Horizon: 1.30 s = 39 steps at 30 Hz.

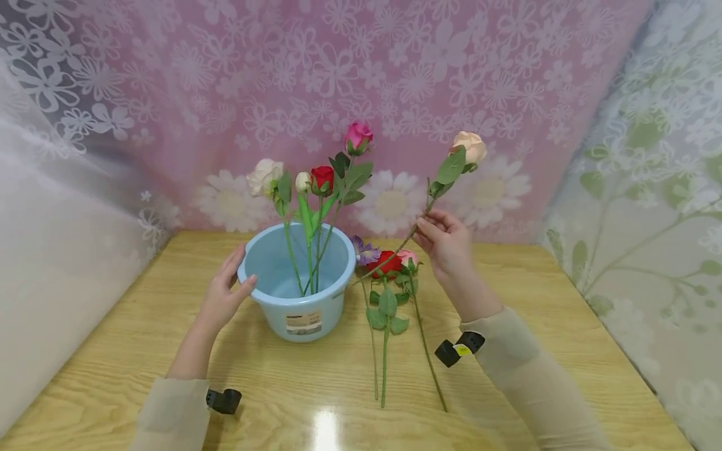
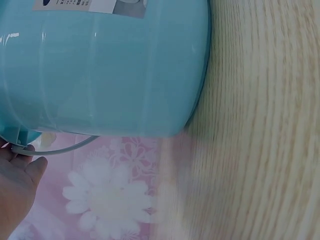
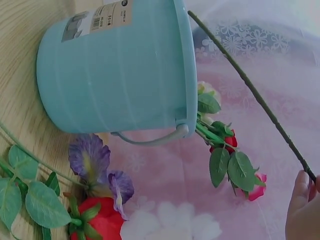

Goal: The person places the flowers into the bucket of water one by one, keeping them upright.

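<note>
Our left hand (image 1: 223,293) spreads against rim of bucket (image 1: 333,314) near 9 o'clock (12 at far side), fingers outside. Our right hand (image 1: 448,250) pinches peach rose (image 1: 470,148) by its stem (image 3: 248,82), bloom up toward 1 o'clock, lower end beside rim around 3 o'clock; whether they touch, we cannot tell. Best, we judge: brace bucket lightly, pinch firm, raise lower end clear of rim before angling it. We should give room to standing flowers (image 1: 323,180), blooms toward 12 o'clock, and avoid dragging across loose flowers (image 1: 387,302) lying at 4 o'clock.
</note>
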### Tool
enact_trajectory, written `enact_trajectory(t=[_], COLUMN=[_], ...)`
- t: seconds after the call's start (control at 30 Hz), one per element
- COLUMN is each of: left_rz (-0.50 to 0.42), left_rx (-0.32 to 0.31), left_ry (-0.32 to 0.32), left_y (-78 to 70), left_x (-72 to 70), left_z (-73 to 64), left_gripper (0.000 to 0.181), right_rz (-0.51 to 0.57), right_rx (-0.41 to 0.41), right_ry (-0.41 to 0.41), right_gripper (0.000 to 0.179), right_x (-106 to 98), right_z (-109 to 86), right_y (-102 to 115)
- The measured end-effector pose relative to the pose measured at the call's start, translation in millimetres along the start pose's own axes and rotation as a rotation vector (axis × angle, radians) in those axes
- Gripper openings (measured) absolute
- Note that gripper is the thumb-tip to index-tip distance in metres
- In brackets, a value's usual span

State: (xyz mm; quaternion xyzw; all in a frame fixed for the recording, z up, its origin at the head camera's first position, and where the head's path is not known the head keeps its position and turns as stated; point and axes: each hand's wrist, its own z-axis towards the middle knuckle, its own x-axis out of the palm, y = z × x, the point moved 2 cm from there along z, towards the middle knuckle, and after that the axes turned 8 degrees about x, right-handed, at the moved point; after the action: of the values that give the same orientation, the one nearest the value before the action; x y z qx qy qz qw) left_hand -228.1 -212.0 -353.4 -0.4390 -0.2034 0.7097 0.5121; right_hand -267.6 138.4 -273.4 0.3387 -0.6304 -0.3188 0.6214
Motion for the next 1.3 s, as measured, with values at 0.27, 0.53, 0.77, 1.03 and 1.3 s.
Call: enact_trajectory(t=[0.27, 0.53, 0.77, 1.03, 1.3], left_rz=[-0.018, -0.001, 0.009, 0.002, 0.005], left_rx=[0.028, 0.017, 0.003, 0.002, -0.013], left_ry=[-0.003, -0.005, 0.010, 0.009, 0.007], left_y=[21.6, 14.1, -10.8, -9.8, 14.7], left_x=[-0.3, -0.6, 0.5, 0.1, -1.0], left_z=[-0.5, -0.1, 0.9, 0.1, 0.0], left_gripper=[0.063, 0.062, 0.061, 0.061, 0.063], right_rz=[-0.002, -0.050, -0.221, -0.372, -0.436], right_rx=[-0.054, -0.081, -0.091, -0.092, -0.069], right_ry=[-0.045, -0.052, -0.028, 0.035, 0.091], right_gripper=[0.012, 0.012, 0.014, 0.017, 0.023], right_x=[10.1, 20.9, 34.4, 52.2, 65.8], right_z=[6.0, 12.9, 13.9, 16.1, 21.1], right_y=[-6.7, -13.9, -26.5, -43.0, -61.1])
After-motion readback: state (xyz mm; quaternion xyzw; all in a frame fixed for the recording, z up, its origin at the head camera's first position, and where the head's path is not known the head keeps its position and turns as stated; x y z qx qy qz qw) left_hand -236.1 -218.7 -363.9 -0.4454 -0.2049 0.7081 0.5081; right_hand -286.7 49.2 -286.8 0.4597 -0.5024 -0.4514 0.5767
